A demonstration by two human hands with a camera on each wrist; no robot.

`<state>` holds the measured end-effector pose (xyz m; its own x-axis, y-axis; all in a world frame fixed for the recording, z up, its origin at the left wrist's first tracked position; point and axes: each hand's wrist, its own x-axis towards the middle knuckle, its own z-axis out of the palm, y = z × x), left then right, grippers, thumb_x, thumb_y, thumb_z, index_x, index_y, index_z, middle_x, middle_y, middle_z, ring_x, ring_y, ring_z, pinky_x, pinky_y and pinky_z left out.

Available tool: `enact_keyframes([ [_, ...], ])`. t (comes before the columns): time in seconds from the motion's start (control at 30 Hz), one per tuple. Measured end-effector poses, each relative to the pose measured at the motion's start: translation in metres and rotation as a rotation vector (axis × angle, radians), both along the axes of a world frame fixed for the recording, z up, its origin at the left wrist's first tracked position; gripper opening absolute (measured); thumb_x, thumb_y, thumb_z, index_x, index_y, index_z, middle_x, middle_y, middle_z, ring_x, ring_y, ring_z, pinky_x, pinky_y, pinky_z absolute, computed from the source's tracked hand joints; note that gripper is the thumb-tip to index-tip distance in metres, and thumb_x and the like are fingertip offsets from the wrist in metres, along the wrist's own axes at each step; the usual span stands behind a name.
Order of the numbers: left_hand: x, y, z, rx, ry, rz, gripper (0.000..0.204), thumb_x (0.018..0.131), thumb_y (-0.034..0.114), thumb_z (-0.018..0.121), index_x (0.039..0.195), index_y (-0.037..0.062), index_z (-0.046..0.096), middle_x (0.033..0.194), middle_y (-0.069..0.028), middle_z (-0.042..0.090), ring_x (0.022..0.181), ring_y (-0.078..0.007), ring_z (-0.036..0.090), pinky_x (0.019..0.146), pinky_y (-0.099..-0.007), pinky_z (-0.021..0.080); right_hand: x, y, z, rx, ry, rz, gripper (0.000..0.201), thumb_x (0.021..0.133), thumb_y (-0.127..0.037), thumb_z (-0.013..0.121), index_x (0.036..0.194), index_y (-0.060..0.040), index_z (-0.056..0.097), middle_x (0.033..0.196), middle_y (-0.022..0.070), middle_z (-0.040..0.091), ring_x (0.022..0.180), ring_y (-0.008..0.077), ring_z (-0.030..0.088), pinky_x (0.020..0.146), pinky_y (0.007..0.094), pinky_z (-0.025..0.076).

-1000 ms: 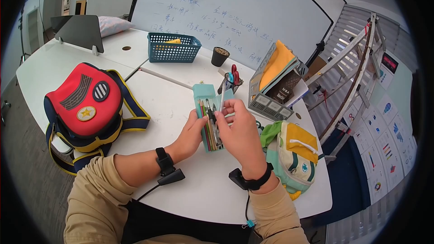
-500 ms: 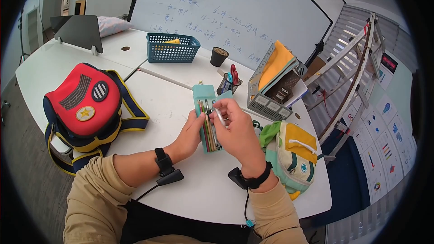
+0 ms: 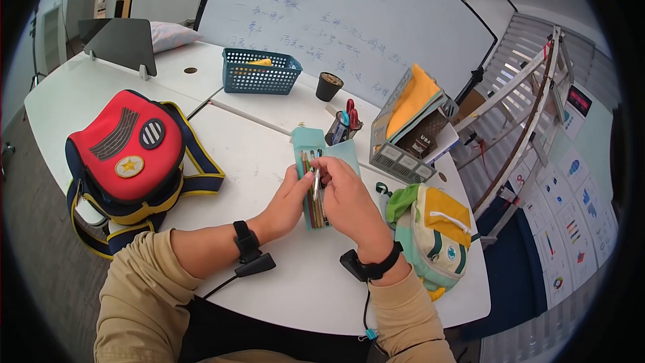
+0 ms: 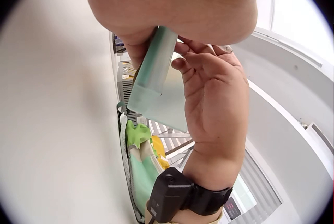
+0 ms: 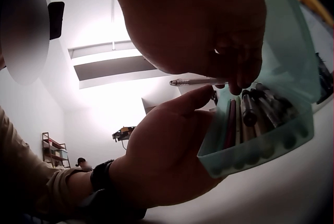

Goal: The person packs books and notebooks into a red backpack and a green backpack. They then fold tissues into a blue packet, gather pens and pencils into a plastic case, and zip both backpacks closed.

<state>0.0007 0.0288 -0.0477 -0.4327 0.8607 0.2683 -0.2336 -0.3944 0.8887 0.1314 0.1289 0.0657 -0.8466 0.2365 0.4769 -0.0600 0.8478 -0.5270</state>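
Note:
An open, see-through teal pencil case [image 3: 308, 137] is held up over the table by my left hand [image 3: 285, 203], which grips it from the side and beneath. Several pencils and pens [image 5: 248, 110] lie lengthwise inside, and its lid [image 5: 290, 41] is folded back on the right. Between thumb and fingers my right hand [image 3: 354, 202] pinches a slim clear pen [image 5: 198, 82], close over the case's contents. In the left wrist view the case's translucent wall [image 4: 160, 62] shows, with the right hand's curled fingers beside it.
On the left sits a red and navy backpack [image 3: 131, 144]; a small green and yellow backpack [image 3: 433, 235] lies right of my hands. Behind the case are a mesh pen holder [image 3: 342, 128], a grey file rack [image 3: 403, 161], a small pot [image 3: 329, 86] and a blue basket [image 3: 261, 79].
The pen in my right hand has tipped from upright to lower over the case, and the right hand has moved slightly left and down. The left hand still holds the case.

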Motion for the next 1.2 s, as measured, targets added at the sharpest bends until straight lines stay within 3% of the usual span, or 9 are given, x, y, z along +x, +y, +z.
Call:
enact_keyframes([
  [0.1,-0.001,0.001,-0.003,-0.016,-0.003,-0.015,0.052,0.127,0.047,0.044,0.168,0.0182,0.034,0.159,-0.0075,0.053,0.150,-0.0197,0.054,0.125,-0.0494,0.048,0.001,-0.001,0.001,-0.084,0.025,-0.034,0.026,0.107,0.001,0.056,0.129,0.0045,0.071,0.116,0.0208,0.077,0.103,0.0287,0.074,0.094,0.0404,0.059],
  [0.3,0.000,-0.001,0.000,-0.037,-0.017,-0.029,0.052,0.127,0.051,0.040,0.166,0.0167,0.035,0.165,-0.0095,0.051,0.156,-0.0227,0.053,0.128,-0.0524,0.046,0.005,-0.014,0.015,-0.072,-0.052,-0.176,0.018,0.111,-0.010,0.071,0.123,0.0027,0.073,0.099,0.0121,0.080,0.081,0.0178,0.075,0.077,0.0353,0.060],
  [0.4,0.002,-0.004,0.007,-0.045,-0.069,-0.040,0.051,0.127,0.054,0.037,0.162,0.0164,0.038,0.164,-0.0098,0.053,0.155,-0.0236,0.055,0.129,-0.0536,0.046,0.001,-0.014,0.006,-0.242,0.044,-0.175,0.019,0.108,-0.011,0.076,0.121,0.0031,0.073,0.103,0.0145,0.084,0.080,0.0189,0.078,0.075,0.0344,0.061],
  [0.6,0.005,-0.005,0.012,-0.007,-0.112,-0.046,0.048,0.127,0.055,0.036,0.154,0.0165,0.042,0.159,-0.0101,0.054,0.153,-0.0233,0.056,0.128,-0.0538,0.046,0.004,-0.018,0.011,-0.140,-0.043,-0.291,0.024,0.105,-0.015,0.080,0.120,0.0033,0.075,0.109,0.0207,0.087,0.080,0.0219,0.081,0.076,0.0358,0.062],
  [0.8,0.003,-0.004,0.007,-0.040,-0.105,-0.042,0.049,0.127,0.057,0.037,0.154,0.0157,0.041,0.156,-0.0090,0.055,0.148,-0.0217,0.058,0.128,-0.0529,0.047,0.006,-0.019,0.010,-0.083,-0.021,-0.310,0.022,0.102,-0.016,0.080,0.111,0.0032,0.078,0.101,0.0189,0.086,0.078,0.0229,0.080,0.074,0.0357,0.061],
  [0.9,0.011,-0.006,0.017,0.014,-0.162,0.006,0.042,0.128,0.049,0.039,0.147,0.0115,0.043,0.134,-0.0060,0.060,0.120,-0.0128,0.060,0.105,-0.0345,0.052,0.005,-0.018,0.008,0.034,0.017,-0.313,0.021,0.101,-0.016,0.081,0.109,0.0029,0.079,0.094,0.0168,0.085,0.077,0.0239,0.080,0.074,0.0363,0.062],
  [1.0,0.007,-0.003,0.011,-0.006,-0.148,-0.004,0.041,0.128,0.050,0.039,0.144,0.0125,0.043,0.130,-0.0046,0.060,0.116,-0.0113,0.060,0.102,-0.0334,0.052,0.004,-0.011,-0.003,0.199,0.080,-0.353,0.021,0.101,-0.017,0.081,0.108,0.0029,0.079,0.089,0.0156,0.083,0.077,0.0247,0.080,0.075,0.0368,0.063],
  [1.1,0.009,-0.002,0.012,0.002,-0.180,-0.007,0.040,0.128,0.050,0.039,0.143,0.0135,0.044,0.127,-0.0033,0.060,0.114,-0.0102,0.059,0.099,-0.0331,0.052,0.005,-0.016,0.004,0.043,-0.088,-0.385,0.020,0.102,-0.017,0.081,0.107,0.0028,0.079,0.090,0.0158,0.083,0.078,0.0252,0.081,0.075,0.0371,0.063],
  [1.2,0.010,-0.002,0.011,-0.004,-0.163,-0.011,0.041,0.128,0.050,0.039,0.146,0.0136,0.043,0.128,-0.0037,0.060,0.114,-0.0105,0.059,0.099,-0.0334,0.053,0.004,-0.017,0.003,0.034,-0.067,-0.381,0.020,0.102,-0.017,0.081,0.107,0.0030,0.080,0.090,0.0158,0.084,0.077,0.0254,0.081,0.074,0.0367,0.063],
])
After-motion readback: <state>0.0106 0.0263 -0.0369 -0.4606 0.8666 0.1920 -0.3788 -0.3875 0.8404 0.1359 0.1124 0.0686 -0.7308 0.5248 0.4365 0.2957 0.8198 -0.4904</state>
